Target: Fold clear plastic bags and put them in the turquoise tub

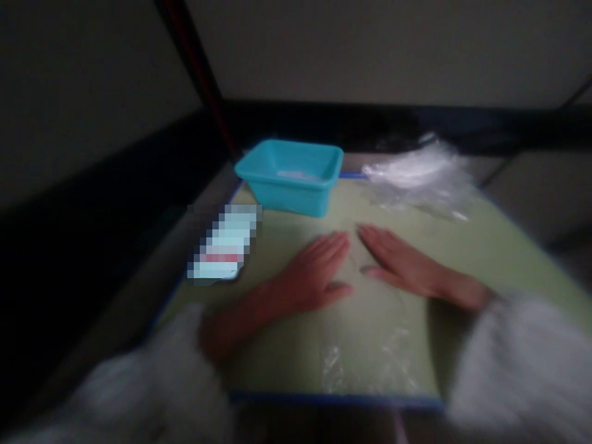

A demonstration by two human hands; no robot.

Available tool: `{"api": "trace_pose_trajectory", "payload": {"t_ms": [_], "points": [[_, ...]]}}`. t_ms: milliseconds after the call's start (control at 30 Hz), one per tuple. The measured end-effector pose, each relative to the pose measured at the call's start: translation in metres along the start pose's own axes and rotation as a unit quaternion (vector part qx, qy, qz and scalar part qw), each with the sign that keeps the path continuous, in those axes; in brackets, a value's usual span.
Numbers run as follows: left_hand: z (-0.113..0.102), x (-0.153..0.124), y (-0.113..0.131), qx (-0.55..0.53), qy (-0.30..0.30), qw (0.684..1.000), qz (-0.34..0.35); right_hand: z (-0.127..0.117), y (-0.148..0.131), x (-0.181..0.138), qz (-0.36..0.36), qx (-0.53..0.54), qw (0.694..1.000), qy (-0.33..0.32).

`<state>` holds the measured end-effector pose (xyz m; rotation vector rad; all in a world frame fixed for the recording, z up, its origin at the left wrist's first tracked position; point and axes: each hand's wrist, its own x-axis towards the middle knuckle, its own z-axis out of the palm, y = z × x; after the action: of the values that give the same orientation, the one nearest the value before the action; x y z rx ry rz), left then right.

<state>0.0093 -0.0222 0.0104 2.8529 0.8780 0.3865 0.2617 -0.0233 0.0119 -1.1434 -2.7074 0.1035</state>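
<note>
My left hand lies flat, palm down, fingers stretched out on a pale green mat. My right hand lies flat beside it, fingers straight and pointing up-left, the fingertips of both hands nearly meeting. Under and in front of the hands lies a clear plastic sheet or bag, hard to make out in the blur. Both wrists wear fuzzy white sleeves. Neither hand grips anything.
A turquoise plastic tub stands at the mat's far edge, left of centre. A heap of clear plastic bags lies at the far right. A blurred-out flat object sits at the mat's left edge. Dark wall and frame behind.
</note>
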Motion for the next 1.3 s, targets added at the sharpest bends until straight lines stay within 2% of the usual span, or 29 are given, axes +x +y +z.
{"api": "trace_pose_trajectory", "payload": {"t_ms": [67, 133, 267, 433, 633, 1000, 1300], "points": [[-0.005, 0.001, 0.008, -0.015, 0.014, 1.0, 0.018, -0.001, 0.0, -0.002, 0.007, 0.004, 1.0, 0.012], [-0.01, 0.002, 0.019, -0.045, 0.013, 0.997, 0.067, -0.002, 0.001, -0.003, 0.01, 0.004, 1.0, 0.021], [-0.015, 0.001, 0.042, -0.115, -0.027, 0.976, 0.184, 0.003, 0.006, -0.003, 0.006, -0.003, 1.0, 0.002], [-0.006, -0.004, 0.052, -0.162, -0.066, 0.954, 0.245, 0.007, 0.005, -0.001, 0.023, -0.013, 1.0, -0.01], [0.003, -0.01, 0.058, -0.182, -0.062, 0.945, 0.263, 0.007, 0.006, -0.001, 0.03, -0.001, 0.999, -0.013], [0.0, -0.016, 0.073, -0.193, -0.103, 0.932, 0.287, 0.007, 0.006, -0.001, 0.019, -0.007, 1.0, -0.013], [0.004, -0.026, 0.083, -0.237, -0.114, 0.915, 0.307, 0.007, 0.004, 0.0, 0.026, -0.009, 0.999, -0.019]]}}
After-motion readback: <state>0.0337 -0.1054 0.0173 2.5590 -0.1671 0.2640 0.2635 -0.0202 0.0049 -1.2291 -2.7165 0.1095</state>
